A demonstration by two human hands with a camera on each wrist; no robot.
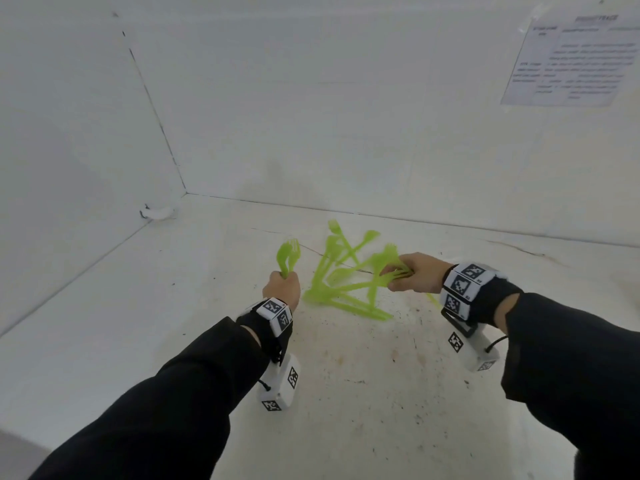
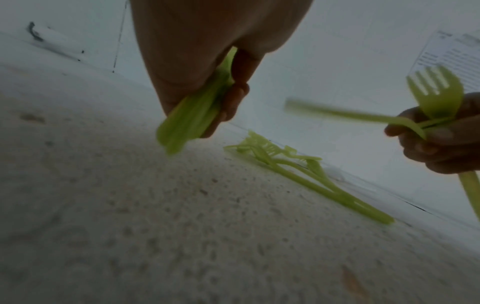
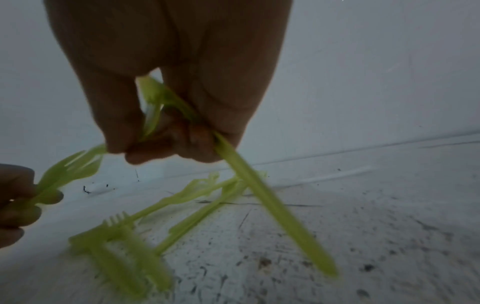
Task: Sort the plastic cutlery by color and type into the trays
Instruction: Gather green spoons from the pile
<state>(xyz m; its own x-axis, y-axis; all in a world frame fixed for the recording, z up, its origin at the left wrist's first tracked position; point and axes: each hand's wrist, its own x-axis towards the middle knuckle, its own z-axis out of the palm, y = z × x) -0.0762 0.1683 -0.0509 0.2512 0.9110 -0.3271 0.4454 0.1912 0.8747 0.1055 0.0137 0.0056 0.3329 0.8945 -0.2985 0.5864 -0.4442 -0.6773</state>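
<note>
Head view: both hands are mid-gather, no trays in sight anywhere. Left hand point(image 1: 282, 289) has its fingers curled round a small bunch of green forks point(image 1: 288, 254), heads up, held clear of the bench point(image 1: 363, 375). Right hand point(image 1: 414, 273) is closed on a few more green pieces point(image 1: 388, 268), at least one a fork w/ tines showing; one handle sticks out below the fist in the right wrist view. Between the hands lies the pile point(image 1: 341, 278), all green, criss-crossed, flat on the bench, just in front of the back wall point(image 1: 346, 116).

Step, I'd say: collecting by type, still early, since plenty is left loose and nothing is binned. Next move prob. calls for picking one piece off the tangle w/o dragging its neighbours; handles overlap, so a lift from a free end looks safest. Both fists are full-ish, so a drop-off seems due soon, but where to I can't tell.

Room: the bench is open toward the person and to the left; the left wall and corner sit well off. Pile is near the back edge, so reaching past it is tight.
</note>
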